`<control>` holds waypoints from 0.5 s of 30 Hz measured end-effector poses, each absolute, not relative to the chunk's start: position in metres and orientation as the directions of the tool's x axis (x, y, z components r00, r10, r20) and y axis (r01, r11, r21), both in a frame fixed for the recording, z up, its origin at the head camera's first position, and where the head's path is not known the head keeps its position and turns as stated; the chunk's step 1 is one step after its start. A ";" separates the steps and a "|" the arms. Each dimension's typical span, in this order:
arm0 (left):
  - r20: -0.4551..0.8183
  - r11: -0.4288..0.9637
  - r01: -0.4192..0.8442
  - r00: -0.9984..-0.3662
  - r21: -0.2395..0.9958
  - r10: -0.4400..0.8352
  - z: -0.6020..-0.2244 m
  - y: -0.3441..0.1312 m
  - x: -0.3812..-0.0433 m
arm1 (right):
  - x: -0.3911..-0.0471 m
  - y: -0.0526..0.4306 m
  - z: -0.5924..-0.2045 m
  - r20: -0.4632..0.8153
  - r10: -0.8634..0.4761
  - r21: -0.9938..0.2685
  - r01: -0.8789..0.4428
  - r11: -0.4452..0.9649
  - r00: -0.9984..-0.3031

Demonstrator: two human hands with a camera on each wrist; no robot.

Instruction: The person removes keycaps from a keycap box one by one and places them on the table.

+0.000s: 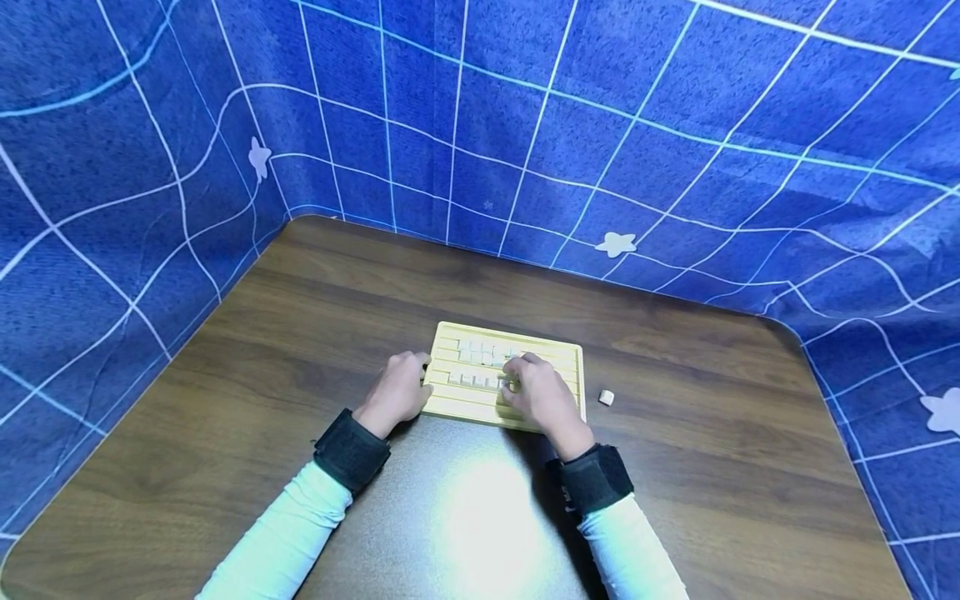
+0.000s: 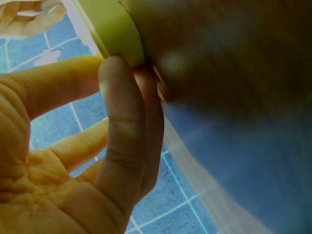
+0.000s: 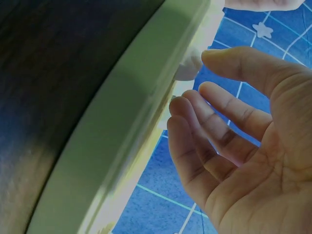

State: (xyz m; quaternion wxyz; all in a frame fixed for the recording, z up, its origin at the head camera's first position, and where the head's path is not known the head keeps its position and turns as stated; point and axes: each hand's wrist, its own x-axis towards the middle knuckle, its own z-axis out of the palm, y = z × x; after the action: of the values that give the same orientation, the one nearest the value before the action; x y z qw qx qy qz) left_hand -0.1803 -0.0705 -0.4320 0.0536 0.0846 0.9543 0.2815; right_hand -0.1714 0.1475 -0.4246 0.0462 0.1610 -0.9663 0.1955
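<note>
A pale yellow tray (image 1: 467,409) lies on the table with rows of small white keycaps (image 1: 478,381) in its channels. My left hand (image 1: 397,390) pinches the tray's left edge; in the left wrist view the thumb and fingertips (image 2: 119,73) meet at its corner. Over the right part of the tray is my right hand (image 1: 546,396), its fingers loosely bent. In the right wrist view its thumb is at a white keycap (image 3: 187,68) on the tray, with a gap between the thumb and the other fingertips. The hand hides some of the keycaps.
One loose white keycap (image 1: 606,397) sits on the brown wooden table (image 1: 675,467), right of the tray. A blue cloth (image 1: 510,125) with white lines and stars hangs behind the table and along its sides. Bright glare lies on the table's near part.
</note>
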 end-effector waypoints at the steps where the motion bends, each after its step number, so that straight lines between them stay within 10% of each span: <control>1: -0.055 0.827 0.132 -0.980 0.546 0.192 -0.432 -0.070 -0.180 | -0.172 0.147 -0.425 0.148 -0.299 -0.362 -0.333 0.871 -0.943; 15: -0.066 0.831 0.122 -0.980 0.542 0.187 -0.432 -0.069 -0.181 | -0.174 0.144 -0.430 0.128 -0.301 -0.322 -0.327 0.889 -0.945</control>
State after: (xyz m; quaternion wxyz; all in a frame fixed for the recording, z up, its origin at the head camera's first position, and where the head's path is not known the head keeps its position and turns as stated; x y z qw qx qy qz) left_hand -0.1812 -0.0694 -0.4319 0.0583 0.0810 0.9551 0.2789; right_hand -0.1740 0.1440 -0.4301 0.0371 0.1617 -0.9710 0.1720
